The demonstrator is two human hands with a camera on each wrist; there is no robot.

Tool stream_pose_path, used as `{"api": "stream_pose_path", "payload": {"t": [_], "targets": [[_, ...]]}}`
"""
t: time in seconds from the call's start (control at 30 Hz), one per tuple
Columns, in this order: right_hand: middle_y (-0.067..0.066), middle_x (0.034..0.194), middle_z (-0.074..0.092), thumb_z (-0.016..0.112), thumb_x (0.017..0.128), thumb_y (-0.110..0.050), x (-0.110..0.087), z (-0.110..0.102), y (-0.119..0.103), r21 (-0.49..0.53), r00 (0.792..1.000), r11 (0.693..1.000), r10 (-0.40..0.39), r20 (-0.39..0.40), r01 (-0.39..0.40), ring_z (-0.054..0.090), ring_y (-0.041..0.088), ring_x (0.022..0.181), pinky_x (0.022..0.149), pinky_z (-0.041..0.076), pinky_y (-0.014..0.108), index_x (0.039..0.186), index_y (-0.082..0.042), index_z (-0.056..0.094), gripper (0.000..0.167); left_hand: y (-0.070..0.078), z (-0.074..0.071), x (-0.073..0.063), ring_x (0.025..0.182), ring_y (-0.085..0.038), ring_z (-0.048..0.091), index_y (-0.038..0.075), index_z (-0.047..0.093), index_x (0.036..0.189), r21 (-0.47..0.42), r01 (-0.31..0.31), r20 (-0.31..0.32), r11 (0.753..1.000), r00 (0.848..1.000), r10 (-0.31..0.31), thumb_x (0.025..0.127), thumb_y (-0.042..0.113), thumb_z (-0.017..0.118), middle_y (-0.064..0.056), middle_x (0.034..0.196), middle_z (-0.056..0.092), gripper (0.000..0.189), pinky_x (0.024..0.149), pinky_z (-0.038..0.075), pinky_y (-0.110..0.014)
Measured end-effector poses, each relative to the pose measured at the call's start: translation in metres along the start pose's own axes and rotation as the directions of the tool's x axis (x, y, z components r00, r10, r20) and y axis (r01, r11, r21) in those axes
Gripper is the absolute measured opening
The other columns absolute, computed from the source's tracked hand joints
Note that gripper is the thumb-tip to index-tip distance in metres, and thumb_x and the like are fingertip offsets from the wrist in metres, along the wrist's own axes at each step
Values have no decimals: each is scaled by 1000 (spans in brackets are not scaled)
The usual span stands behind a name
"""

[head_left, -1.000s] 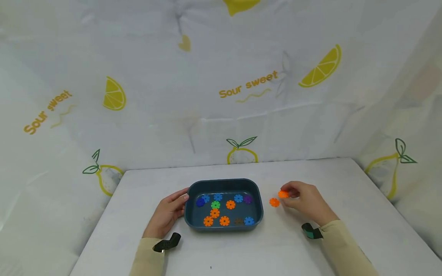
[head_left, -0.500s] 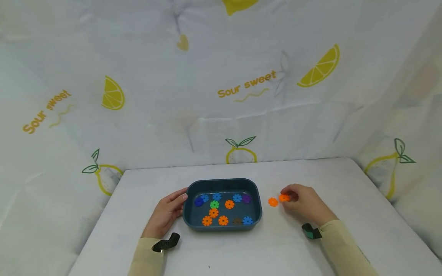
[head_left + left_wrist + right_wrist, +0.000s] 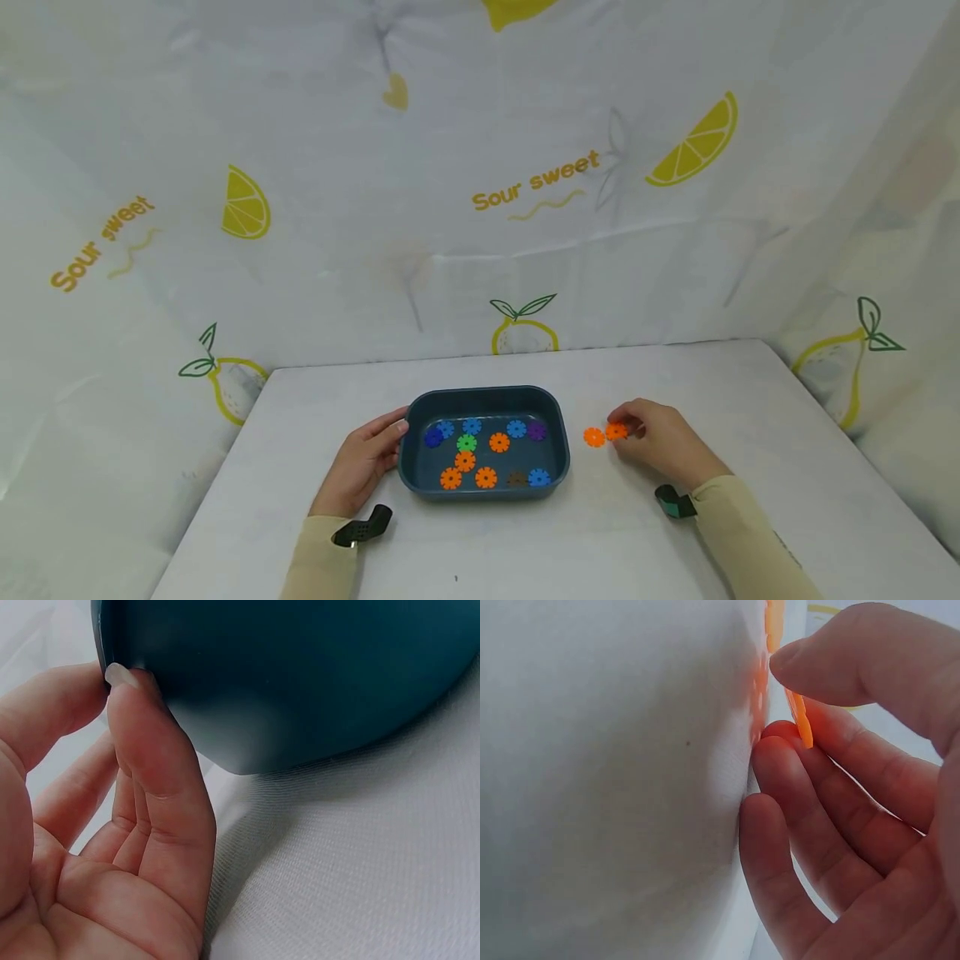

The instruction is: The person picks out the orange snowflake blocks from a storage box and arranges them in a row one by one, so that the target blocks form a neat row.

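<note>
R hand [image 3: 662, 437] pinches an orange notched disc [image 3: 617, 431] btwn fingers, just beside a 2nd orange disc [image 3: 594, 437] on bench [image 3: 540, 550] — light edge grip prob. best, w/ L hand [image 3: 360, 471] pinching tray [image 3: 483, 495] edge.

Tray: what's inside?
The tray holds four orange discs, four light-blue discs, a dark-blue disc, a green disc, a purple disc and a brown disc. Anything under them is hidden.

Smooth plastic-looking tray [image 3: 487, 495], softly glossy inside, plastic-looking notched discs [image 3: 486, 477], surface [image 3: 360, 855] with matt, fine cloth weave, creased, faintly shiny sheet [image 3: 360, 192] hanging behind, matt cloth sleeves [image 3: 322, 557], black plastic-looking wrist pieces [image 3: 363, 528]
</note>
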State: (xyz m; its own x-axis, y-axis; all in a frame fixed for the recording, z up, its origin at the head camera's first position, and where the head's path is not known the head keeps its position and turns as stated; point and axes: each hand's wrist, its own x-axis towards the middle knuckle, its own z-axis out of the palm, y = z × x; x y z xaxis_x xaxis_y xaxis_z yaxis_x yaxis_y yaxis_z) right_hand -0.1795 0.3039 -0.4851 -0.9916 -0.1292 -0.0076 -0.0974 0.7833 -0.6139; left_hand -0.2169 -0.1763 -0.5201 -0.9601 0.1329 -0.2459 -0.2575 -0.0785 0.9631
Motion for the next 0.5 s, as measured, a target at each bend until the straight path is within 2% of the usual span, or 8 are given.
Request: {"api": "stream_pose_path", "payload": {"t": [0.5], "targets": [[0,113,72,82,90,-13,-1,1,-1,0,1000,1000,20,11,-20,62,20,102,92,55,41,116,-15,76,26,3,2,-2,88,-13,63,14,65,149,7,4,-13,1000,1000,-4,105,28,74,0,106,72,47,76,57,-22]]}}
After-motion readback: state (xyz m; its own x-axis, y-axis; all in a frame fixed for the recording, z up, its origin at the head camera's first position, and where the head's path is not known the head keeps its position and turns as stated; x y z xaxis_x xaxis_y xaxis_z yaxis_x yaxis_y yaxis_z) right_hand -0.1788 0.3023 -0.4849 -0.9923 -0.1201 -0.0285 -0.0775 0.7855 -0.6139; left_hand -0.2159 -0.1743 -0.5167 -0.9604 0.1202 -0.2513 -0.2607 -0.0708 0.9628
